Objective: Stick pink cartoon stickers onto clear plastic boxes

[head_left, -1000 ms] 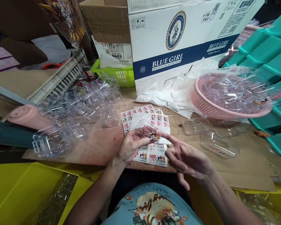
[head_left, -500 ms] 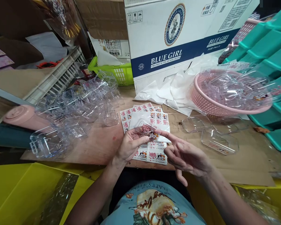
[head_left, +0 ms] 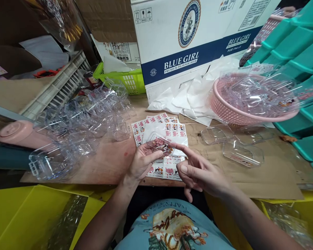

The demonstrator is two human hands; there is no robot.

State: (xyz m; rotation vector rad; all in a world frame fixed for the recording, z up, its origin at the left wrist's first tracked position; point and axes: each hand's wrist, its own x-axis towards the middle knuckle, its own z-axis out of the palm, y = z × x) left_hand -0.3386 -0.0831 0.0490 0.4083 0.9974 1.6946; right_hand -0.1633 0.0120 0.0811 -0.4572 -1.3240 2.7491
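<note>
Tabletop, clear case, between left fingers

Light was a bit dim, top L v. dark; clear boxes had glare; edges looked stretched.

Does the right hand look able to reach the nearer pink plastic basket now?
Probably yes: the right hand appears to grip nothing, and only low clear plastic trays lie between it and the nearer pink plastic basket.

Well left of the left hand is a pink tumbler. Beyond the right hand stands a white beer carton.
</note>
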